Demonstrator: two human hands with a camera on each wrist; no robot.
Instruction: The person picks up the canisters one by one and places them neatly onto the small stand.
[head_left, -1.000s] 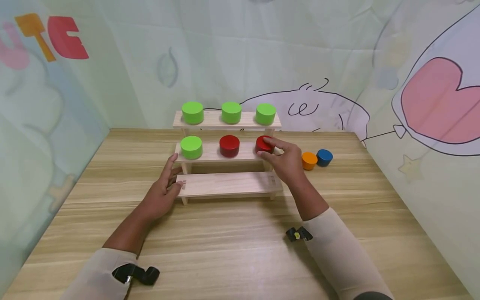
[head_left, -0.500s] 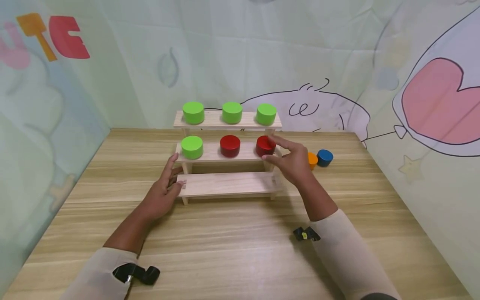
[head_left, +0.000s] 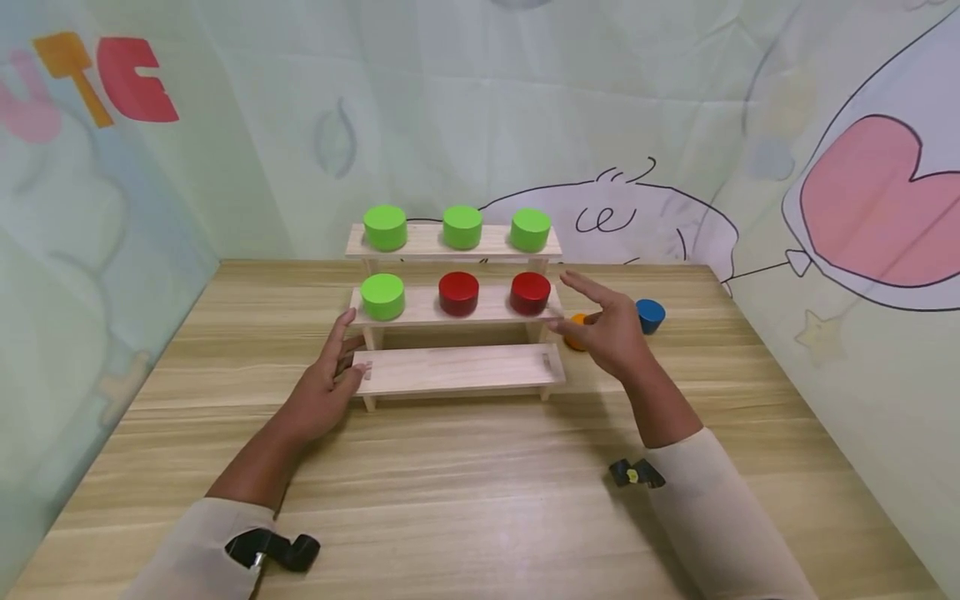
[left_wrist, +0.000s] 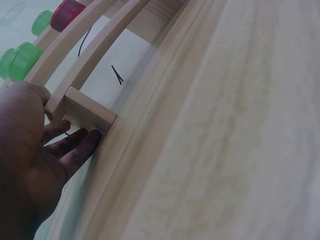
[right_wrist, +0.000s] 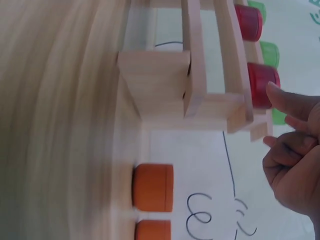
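A three-tier wooden rack (head_left: 457,367) stands on the table. Three green discs (head_left: 462,227) sit on its top tier; the middle tier holds a green disc (head_left: 382,297) at left, a red disc (head_left: 458,293) at centre and another red disc (head_left: 529,293) at right. Nothing lies on the bottom tier. My left hand (head_left: 324,392) grips the rack's left end, its fingers against the side support in the left wrist view (left_wrist: 45,150). Just right of the right red disc, my right hand (head_left: 611,333) holds nothing, thumb and index finger spread apart.
Beyond the rack's right end, an orange disc (head_left: 576,332) is partly behind my right hand, and a blue disc (head_left: 650,316) stands farther right. The right wrist view shows two orange discs (right_wrist: 154,187). A printed cloth (head_left: 420,108) hangs behind the table.
My right hand has let go of the right red disc and moved right, away from it. The disc stays on the middle tier. My left hand has kept its place.
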